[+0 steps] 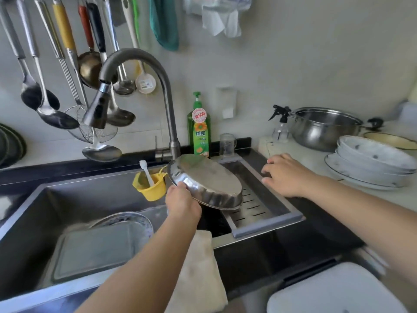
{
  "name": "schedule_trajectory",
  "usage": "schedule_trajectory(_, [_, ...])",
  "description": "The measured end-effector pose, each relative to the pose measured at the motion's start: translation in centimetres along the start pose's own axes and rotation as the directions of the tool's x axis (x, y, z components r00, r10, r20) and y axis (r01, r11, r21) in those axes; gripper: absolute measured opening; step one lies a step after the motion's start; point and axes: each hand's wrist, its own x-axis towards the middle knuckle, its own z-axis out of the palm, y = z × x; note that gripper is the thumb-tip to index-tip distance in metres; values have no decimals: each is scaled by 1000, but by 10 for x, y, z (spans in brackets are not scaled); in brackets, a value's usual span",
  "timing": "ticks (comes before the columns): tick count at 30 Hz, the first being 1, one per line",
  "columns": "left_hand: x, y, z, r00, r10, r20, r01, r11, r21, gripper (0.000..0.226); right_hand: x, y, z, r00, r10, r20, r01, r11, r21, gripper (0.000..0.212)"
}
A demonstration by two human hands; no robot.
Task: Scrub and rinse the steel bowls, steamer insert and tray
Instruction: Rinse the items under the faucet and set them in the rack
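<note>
Cloth: beige towel (198,272) is hanging over the sink's front edge.
Left hand (181,203): is gripping the tilted round steel bowl (206,181) by its rim.
Right hand (286,175): fingers are spreading loosely above the slotted steel drain tray (255,202).

The left hand (182,201) grips the rim of a shallow steel bowl (206,181), held tilted with its underside up over the slotted drain rack (264,206) at the sink's (33,224) right end. The right hand (285,175), fingers spread, rests on the rack's right edge. A steel tray (94,249) lies in the basin, against another steel bowl (126,219).
</note>
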Motion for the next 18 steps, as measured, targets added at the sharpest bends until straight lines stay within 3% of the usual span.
schedule_trajectory(2, [9,-18,7,1000,-17,9,16,999,51,29,-2,10,8,1000,14,15,-14,1000,9,40])
schedule_trajectory(5, [19,-28,13,995,-88,46,75,970,233,12,-1,15,17,999,22,41,-22,1000,18,40])
schedule_trajectory(7, [21,-21,10,994,-104,21,88,920,382,12,4,11,20,999,9,50,-11,999,44,41])
schedule_trajectory(12, [17,17,-6,971,-225,79,67,575,816,21,20,-18,19,999,-36,28,33,993,109,41])
schedule_trajectory(18, [25,68,-44,982,-77,172,-141,307,941,17,33,-63,11,997,-76,-33,80,981,176,36])
